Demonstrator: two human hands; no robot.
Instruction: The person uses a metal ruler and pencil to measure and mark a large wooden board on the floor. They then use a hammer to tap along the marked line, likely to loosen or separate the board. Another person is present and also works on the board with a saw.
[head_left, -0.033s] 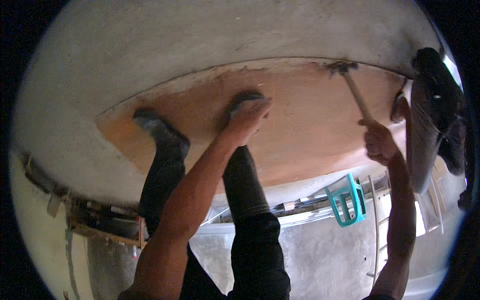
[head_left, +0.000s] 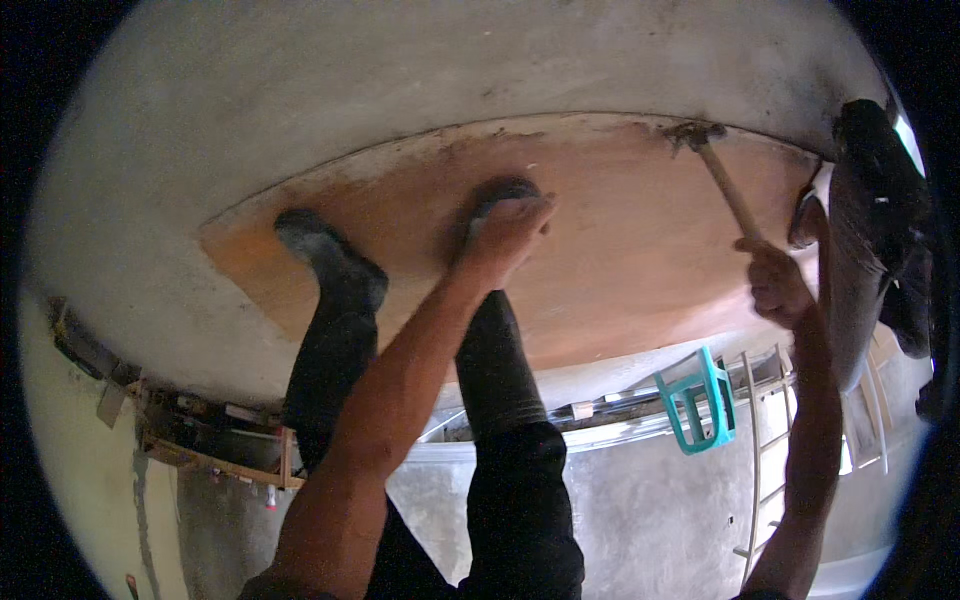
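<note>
A hammer [head_left: 730,188] with a wooden handle and dark head is gripped in my right hand [head_left: 780,285], its fingers wrapped round the handle's lower end. The head hangs by the far edge of a reddish-brown board [head_left: 620,240]; whether it touches the board cannot be made out. My left hand [head_left: 508,232] is closed above the board, just in front of my right foot. Anything between its fingers is hidden. My feet, in dark footwear [head_left: 330,255], stand on the board.
Another person's dark-trousered leg [head_left: 860,260] stands at the board's right end. A turquoise plastic stool [head_left: 712,405], a pale ladder [head_left: 765,460] and a wooden shelf-like frame [head_left: 215,460] show lower in the view. Grey concrete [head_left: 420,70] surrounds the board.
The scene has shifted slightly rightward in the picture. Both hands and the hammer keep nearly the same places over the board.
</note>
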